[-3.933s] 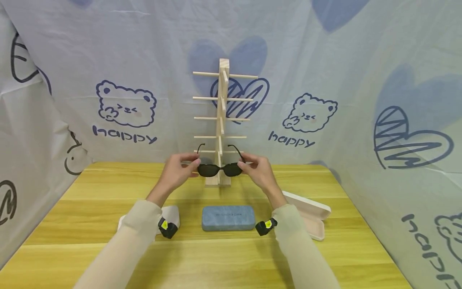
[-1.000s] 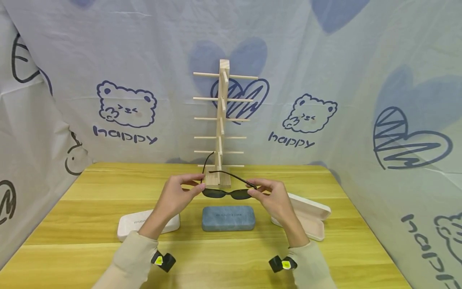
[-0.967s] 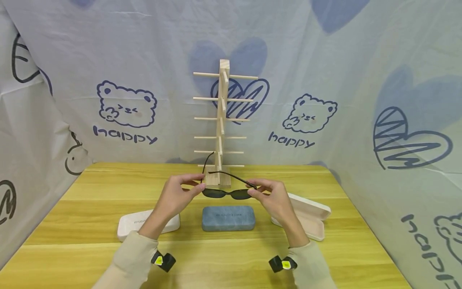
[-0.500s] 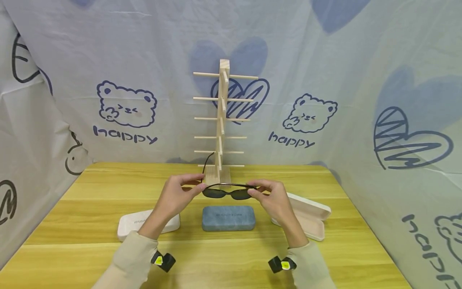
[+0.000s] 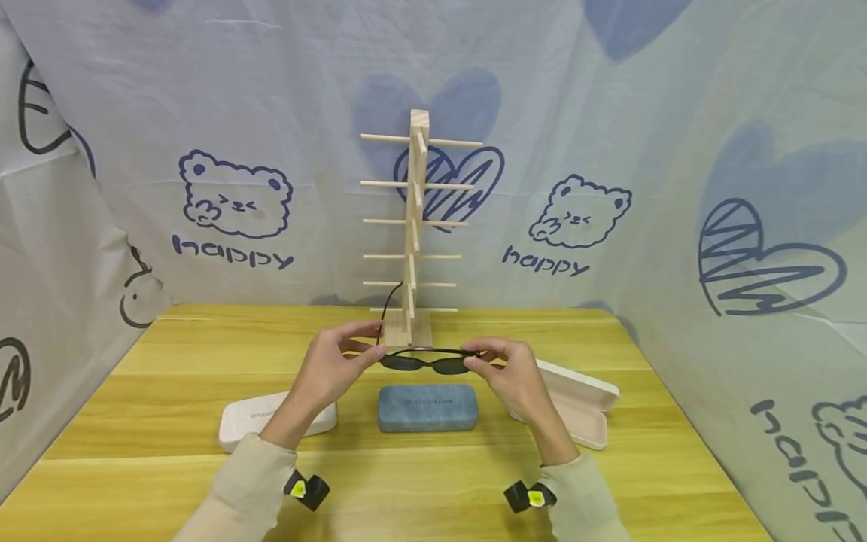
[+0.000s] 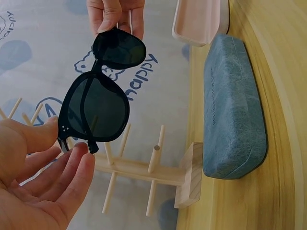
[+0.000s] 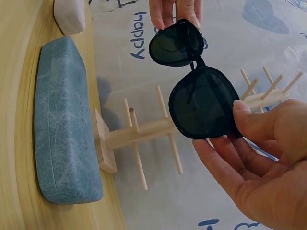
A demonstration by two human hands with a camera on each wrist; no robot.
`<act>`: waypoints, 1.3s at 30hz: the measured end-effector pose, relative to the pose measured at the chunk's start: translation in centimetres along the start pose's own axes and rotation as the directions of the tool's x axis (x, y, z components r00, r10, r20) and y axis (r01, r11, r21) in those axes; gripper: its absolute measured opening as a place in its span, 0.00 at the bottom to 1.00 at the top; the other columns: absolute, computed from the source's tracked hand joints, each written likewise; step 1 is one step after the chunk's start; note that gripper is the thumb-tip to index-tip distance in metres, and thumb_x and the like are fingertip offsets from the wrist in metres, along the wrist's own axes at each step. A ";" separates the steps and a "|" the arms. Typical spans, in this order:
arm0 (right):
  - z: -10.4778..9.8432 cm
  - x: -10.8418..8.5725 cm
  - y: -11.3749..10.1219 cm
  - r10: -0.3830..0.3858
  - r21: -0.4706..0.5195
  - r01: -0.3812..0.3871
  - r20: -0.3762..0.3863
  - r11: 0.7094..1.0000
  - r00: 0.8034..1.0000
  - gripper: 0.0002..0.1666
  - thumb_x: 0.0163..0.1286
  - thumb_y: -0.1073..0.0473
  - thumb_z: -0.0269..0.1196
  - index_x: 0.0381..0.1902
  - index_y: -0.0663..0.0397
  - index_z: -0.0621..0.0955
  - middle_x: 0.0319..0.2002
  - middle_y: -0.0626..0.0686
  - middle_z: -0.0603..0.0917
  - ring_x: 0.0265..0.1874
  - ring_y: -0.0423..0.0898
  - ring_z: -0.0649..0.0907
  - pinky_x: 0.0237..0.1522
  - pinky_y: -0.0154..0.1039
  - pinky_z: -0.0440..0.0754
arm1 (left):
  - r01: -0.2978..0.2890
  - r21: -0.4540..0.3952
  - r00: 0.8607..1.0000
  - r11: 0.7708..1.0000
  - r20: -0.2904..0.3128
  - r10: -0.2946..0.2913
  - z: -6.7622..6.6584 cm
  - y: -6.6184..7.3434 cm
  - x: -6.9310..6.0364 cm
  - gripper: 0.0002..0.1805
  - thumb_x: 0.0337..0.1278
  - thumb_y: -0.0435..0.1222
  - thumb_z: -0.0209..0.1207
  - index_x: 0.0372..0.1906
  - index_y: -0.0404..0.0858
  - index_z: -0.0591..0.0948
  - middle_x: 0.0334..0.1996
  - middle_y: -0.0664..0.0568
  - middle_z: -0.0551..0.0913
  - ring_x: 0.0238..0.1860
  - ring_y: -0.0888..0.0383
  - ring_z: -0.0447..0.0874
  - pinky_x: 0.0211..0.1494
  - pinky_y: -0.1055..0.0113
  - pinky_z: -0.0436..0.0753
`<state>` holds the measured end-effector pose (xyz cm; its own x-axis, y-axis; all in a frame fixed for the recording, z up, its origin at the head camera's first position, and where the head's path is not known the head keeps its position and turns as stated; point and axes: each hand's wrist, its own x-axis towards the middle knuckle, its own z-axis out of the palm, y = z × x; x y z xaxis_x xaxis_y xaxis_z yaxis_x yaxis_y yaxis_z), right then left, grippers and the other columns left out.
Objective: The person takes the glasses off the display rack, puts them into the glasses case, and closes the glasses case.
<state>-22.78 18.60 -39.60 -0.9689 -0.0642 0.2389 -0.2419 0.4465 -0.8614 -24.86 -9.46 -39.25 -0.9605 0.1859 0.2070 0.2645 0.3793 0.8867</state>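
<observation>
A pair of black sunglasses (image 5: 450,366) is held level above the table, lenses toward me. My left hand (image 5: 337,366) pinches its left end between thumb and fingers, and my right hand (image 5: 511,373) grips the right end. The right temple lies folded across behind the lenses, while the left temple still points away, up in front of the wooden stand. Both dark lenses (image 6: 101,108) show large in the left wrist view, and the right wrist view shows the same sunglasses (image 7: 201,103). Just below them on the table is a closed blue glasses case (image 5: 428,408).
A wooden eyewear stand (image 5: 416,203) with several bare pegs rises behind the hands. At left lies a closed white case (image 5: 247,420), partly behind the left forearm. An open white case (image 5: 585,399) sits at right, partly behind the right hand. Patterned cloth (image 5: 311,113) hangs around the table.
The sunglasses have come down and nearer, away from the stand, in both hands. Their right temple has swung from extended to folded behind the lenses. In the last half second little has moved.
</observation>
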 end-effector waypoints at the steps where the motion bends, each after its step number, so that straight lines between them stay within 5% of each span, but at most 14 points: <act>1: 0.0 0.0 0.0 0.000 0.003 0.000 0.001 1.000 1.000 0.11 0.69 0.68 0.68 0.48 0.59 0.89 0.49 0.60 0.88 0.39 0.45 0.83 0.39 0.29 0.85 | 0.003 0.000 1.000 1.000 0.000 -0.003 0.0 0.0 0.0 0.23 0.66 0.36 0.68 0.65 0.40 0.82 0.58 0.40 0.87 0.50 0.46 0.91 0.46 0.61 0.90; 13: -0.2 0.1 0.1 -0.018 -0.032 0.018 0.019 0.999 1.000 0.11 0.70 0.68 0.68 0.48 0.57 0.89 0.51 0.59 0.89 0.40 0.45 0.84 0.44 0.33 0.87 | -0.005 0.011 1.000 1.000 0.018 0.004 0.1 0.1 -0.1 0.24 0.67 0.36 0.67 0.66 0.38 0.81 0.57 0.42 0.88 0.49 0.46 0.91 0.43 0.63 0.90; 22: -0.3 0.0 0.4 -0.035 -0.046 0.036 0.036 0.998 0.999 0.10 0.69 0.68 0.69 0.47 0.58 0.89 0.49 0.60 0.90 0.38 0.44 0.84 0.37 0.29 0.83 | -0.022 0.017 0.999 1.000 0.026 0.021 0.5 -0.2 -0.5 0.22 0.67 0.34 0.67 0.64 0.35 0.82 0.59 0.41 0.86 0.49 0.48 0.91 0.48 0.63 0.91; 39: 0.0 -0.2 1.0 -0.044 -0.076 0.047 0.048 0.996 0.998 0.12 0.69 0.65 0.69 0.49 0.56 0.89 0.48 0.58 0.90 0.41 0.47 0.86 0.47 0.35 0.88 | -0.067 0.023 0.996 0.997 0.054 0.066 1.0 -0.4 -0.8 0.17 0.69 0.29 0.63 0.60 0.34 0.84 0.59 0.39 0.86 0.47 0.50 0.91 0.52 0.62 0.90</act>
<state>-22.87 19.09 -40.46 -0.9588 -0.1266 0.2545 -0.2829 0.5097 -0.8125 -24.11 -8.84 -40.21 -0.9351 0.2590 0.2421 0.3301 0.3868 0.8611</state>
